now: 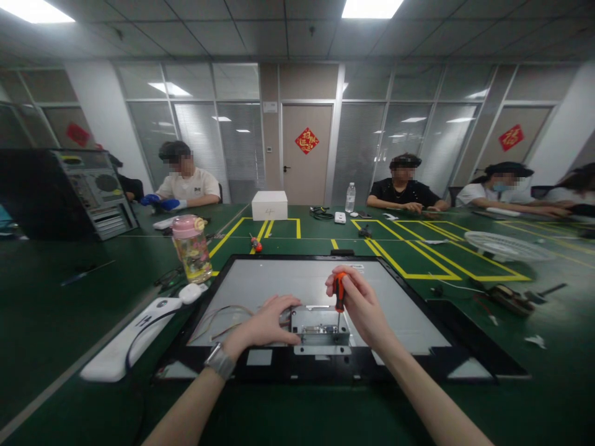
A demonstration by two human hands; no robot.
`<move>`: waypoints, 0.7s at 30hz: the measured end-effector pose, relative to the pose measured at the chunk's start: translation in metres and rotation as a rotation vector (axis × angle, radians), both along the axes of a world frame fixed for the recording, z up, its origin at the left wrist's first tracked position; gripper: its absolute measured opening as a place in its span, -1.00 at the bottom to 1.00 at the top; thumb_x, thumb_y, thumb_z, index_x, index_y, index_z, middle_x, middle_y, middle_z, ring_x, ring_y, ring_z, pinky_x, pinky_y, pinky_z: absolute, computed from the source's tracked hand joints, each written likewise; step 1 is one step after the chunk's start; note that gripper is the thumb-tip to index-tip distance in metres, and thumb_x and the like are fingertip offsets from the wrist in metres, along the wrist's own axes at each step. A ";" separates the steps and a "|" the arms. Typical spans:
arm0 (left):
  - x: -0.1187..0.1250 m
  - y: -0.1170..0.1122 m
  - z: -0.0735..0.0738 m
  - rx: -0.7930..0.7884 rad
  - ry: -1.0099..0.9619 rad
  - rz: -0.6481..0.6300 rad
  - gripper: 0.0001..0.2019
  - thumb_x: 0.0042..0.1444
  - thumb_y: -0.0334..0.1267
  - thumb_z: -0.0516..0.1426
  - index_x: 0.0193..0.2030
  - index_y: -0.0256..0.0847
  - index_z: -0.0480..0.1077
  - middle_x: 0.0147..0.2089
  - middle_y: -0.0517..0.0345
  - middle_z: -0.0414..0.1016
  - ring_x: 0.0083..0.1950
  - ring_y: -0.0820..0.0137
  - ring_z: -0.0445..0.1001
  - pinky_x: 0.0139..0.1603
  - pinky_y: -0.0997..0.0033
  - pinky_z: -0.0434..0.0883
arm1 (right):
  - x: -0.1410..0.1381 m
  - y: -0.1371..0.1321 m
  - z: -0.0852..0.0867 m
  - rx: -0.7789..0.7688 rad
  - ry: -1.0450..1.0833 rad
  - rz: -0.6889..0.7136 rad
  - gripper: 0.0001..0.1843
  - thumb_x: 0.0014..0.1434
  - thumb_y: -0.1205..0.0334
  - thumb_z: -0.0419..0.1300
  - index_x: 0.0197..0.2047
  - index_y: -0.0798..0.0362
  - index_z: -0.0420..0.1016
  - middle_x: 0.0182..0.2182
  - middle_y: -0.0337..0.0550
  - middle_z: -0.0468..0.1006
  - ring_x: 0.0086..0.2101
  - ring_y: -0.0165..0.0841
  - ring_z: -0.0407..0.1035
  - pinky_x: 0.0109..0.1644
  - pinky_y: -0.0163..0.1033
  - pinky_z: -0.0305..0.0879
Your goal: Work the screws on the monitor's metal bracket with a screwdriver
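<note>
My right hand (360,300) is closed around the orange and black handle of a screwdriver (341,291), held upright. Its thin shaft points down at the right end of a metal bracket (320,339); whether the tip sits in a screw is too small to tell. At the bracket's left end, my left hand (269,322) grips it between thumb and fingers. Inside the bracket is a small circuit board (318,329), partly hidden. Thin wires (223,314) run out to the left, under my left hand. All this rests on a large flat screen panel (279,275) with a black frame.
Left of the panel lie a white power bank-like block (132,341) with a black cable and a pink-lidded bottle (191,251). A computer tower (79,192) stands far left. Beyond are a white box (269,205) and a water bottle (350,198). Several people sit across the green table.
</note>
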State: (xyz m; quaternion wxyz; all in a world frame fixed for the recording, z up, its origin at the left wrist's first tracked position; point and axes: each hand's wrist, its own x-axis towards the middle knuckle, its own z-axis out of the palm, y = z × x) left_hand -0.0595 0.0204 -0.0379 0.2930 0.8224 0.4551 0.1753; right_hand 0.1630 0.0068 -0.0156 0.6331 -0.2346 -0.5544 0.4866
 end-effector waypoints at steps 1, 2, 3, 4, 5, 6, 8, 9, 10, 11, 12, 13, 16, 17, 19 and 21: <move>0.000 0.000 0.000 -0.002 0.000 0.003 -0.25 -0.20 -0.19 0.37 0.20 -0.19 0.30 0.28 -0.04 0.27 0.33 0.13 0.15 0.40 0.11 -0.08 | 0.000 0.000 0.000 0.000 -0.008 -0.011 -0.78 0.19 0.03 0.21 -0.17 -0.04 0.49 -0.35 -0.16 0.47 -0.40 -0.38 0.34 -0.57 -0.40 0.21; 0.000 0.000 0.000 -0.005 -0.001 0.005 -0.25 -0.20 -0.19 0.37 0.19 -0.19 0.30 0.28 -0.04 0.26 0.34 0.13 0.14 0.40 0.11 -0.09 | 0.000 0.000 -0.001 -0.006 -0.018 -0.026 -0.79 0.16 0.04 0.24 -0.19 -0.03 0.50 -0.38 -0.18 0.46 -0.43 -0.40 0.33 -0.57 -0.40 0.21; 0.000 0.000 0.000 -0.008 -0.003 0.005 -0.26 -0.20 -0.19 0.37 0.19 -0.18 0.30 0.29 -0.03 0.26 0.34 0.13 0.13 0.41 0.11 -0.09 | 0.001 0.001 -0.001 -0.016 -0.028 -0.041 -0.79 0.13 0.05 0.27 -0.21 -0.03 0.51 -0.41 -0.21 0.45 -0.47 -0.42 0.30 -0.59 -0.40 0.20; 0.000 0.000 0.000 -0.009 -0.005 0.003 -0.26 -0.20 -0.20 0.37 0.19 -0.17 0.30 0.29 -0.02 0.26 0.34 0.13 0.13 0.41 0.11 -0.10 | 0.001 0.001 -0.001 -0.030 -0.034 -0.053 -0.78 0.10 0.05 0.30 -0.22 -0.03 0.52 -0.44 -0.23 0.43 -0.51 -0.43 0.27 -0.60 -0.40 0.19; -0.001 0.000 0.000 -0.009 -0.008 0.000 -0.27 -0.20 -0.21 0.37 0.19 -0.17 0.30 0.29 -0.02 0.26 0.34 0.14 0.13 0.41 0.11 -0.11 | 0.001 0.001 -0.001 -0.044 -0.036 -0.058 -0.75 0.08 0.05 0.31 -0.20 -0.03 0.53 -0.45 -0.24 0.43 -0.53 -0.44 0.25 -0.61 -0.39 0.19; -0.001 0.000 0.000 -0.007 -0.011 -0.002 -0.27 -0.19 -0.22 0.37 0.19 -0.17 0.30 0.28 -0.02 0.26 0.34 0.14 0.13 0.41 0.11 -0.12 | 0.001 0.001 -0.001 -0.053 -0.031 -0.059 -0.72 0.08 0.03 0.31 -0.17 -0.03 0.53 -0.44 -0.23 0.44 -0.53 -0.44 0.25 -0.60 -0.38 0.20; -0.001 0.000 0.000 -0.004 -0.013 -0.008 -0.28 -0.20 -0.23 0.37 0.18 -0.17 0.31 0.28 -0.02 0.26 0.35 0.14 0.13 0.42 0.11 -0.14 | 0.001 0.001 0.000 -0.054 -0.005 -0.053 -0.67 0.11 0.00 0.28 -0.10 -0.03 0.52 -0.39 -0.19 0.48 -0.47 -0.39 0.31 -0.55 -0.35 0.23; -0.001 0.001 0.000 -0.004 -0.012 -0.007 -0.27 -0.20 -0.22 0.37 0.18 -0.17 0.30 0.29 -0.01 0.26 0.35 0.13 0.12 0.42 0.11 -0.15 | 0.001 0.002 0.001 -0.048 0.011 -0.048 -0.67 0.12 -0.01 0.27 -0.09 -0.03 0.51 -0.37 -0.16 0.49 -0.42 -0.37 0.34 -0.51 -0.33 0.26; -0.002 0.001 -0.001 -0.006 -0.009 -0.006 -0.27 -0.20 -0.22 0.37 0.19 -0.17 0.30 0.29 -0.01 0.26 0.35 0.13 0.11 0.42 0.10 -0.17 | 0.001 0.002 0.001 -0.041 0.025 -0.044 -0.68 0.13 -0.01 0.26 -0.10 -0.03 0.52 -0.35 -0.15 0.51 -0.38 -0.34 0.36 -0.45 -0.31 0.29; -0.002 0.002 -0.002 -0.007 -0.005 -0.004 -0.26 -0.21 -0.21 0.37 0.19 -0.16 0.30 0.29 0.00 0.26 0.36 0.12 0.10 0.42 0.09 -0.19 | 0.002 0.003 0.001 -0.033 0.038 -0.045 -0.69 0.13 -0.02 0.25 -0.14 -0.02 0.52 -0.34 -0.14 0.51 -0.35 -0.33 0.37 -0.39 -0.28 0.31; -0.002 0.002 -0.002 -0.007 -0.002 -0.004 -0.25 -0.22 -0.19 0.38 0.19 -0.15 0.30 0.29 0.00 0.26 0.36 0.12 0.10 0.43 0.08 -0.21 | 0.002 0.003 0.001 -0.027 0.047 -0.048 -0.70 0.13 -0.03 0.25 -0.18 -0.01 0.53 -0.35 -0.14 0.52 -0.34 -0.32 0.37 -0.35 -0.26 0.33; -0.002 0.003 -0.004 -0.005 -0.001 -0.006 -0.24 -0.23 -0.18 0.38 0.19 -0.14 0.30 0.29 0.01 0.26 0.36 0.11 0.10 0.43 0.08 -0.22 | 0.002 0.004 0.001 -0.025 0.051 -0.056 -0.71 0.11 -0.03 0.27 -0.22 0.00 0.53 -0.37 -0.15 0.51 -0.35 -0.32 0.37 -0.33 -0.24 0.33; -0.003 0.005 -0.006 0.007 -0.013 -0.012 -0.24 -0.24 -0.16 0.38 0.18 -0.12 0.31 0.29 0.02 0.27 0.36 0.12 0.10 0.43 0.07 -0.22 | 0.002 0.004 0.002 -0.056 0.054 -0.069 -0.72 0.02 -0.01 0.34 -0.30 0.00 0.55 -0.45 -0.18 0.48 -0.42 -0.34 0.33 -0.41 -0.27 0.30; -0.004 0.005 -0.007 0.007 -0.015 -0.011 -0.24 -0.24 -0.16 0.38 0.18 -0.12 0.31 0.29 0.01 0.26 0.36 0.12 0.10 0.43 0.08 -0.22 | 0.003 0.004 0.003 -0.077 0.058 -0.061 -0.72 0.00 -0.01 0.36 -0.29 0.00 0.56 -0.46 -0.19 0.48 -0.44 -0.34 0.32 -0.44 -0.29 0.28; -0.004 0.005 -0.007 0.000 -0.012 -0.011 -0.24 -0.23 -0.16 0.38 0.19 -0.12 0.30 0.29 0.00 0.26 0.37 0.13 0.09 0.43 0.08 -0.23 | 0.003 0.003 0.005 -0.105 0.074 -0.032 -0.69 0.01 -0.02 0.35 -0.25 -0.01 0.57 -0.44 -0.17 0.49 -0.43 -0.35 0.33 -0.47 -0.30 0.27; -0.004 0.004 -0.006 -0.008 -0.010 -0.015 -0.24 -0.23 -0.16 0.38 0.19 -0.12 0.30 0.30 0.00 0.26 0.37 0.12 0.08 0.43 0.07 -0.24 | 0.004 0.003 0.007 -0.108 0.092 -0.010 -0.68 0.04 -0.04 0.32 -0.23 -0.01 0.56 -0.39 -0.14 0.52 -0.40 -0.33 0.35 -0.44 -0.30 0.28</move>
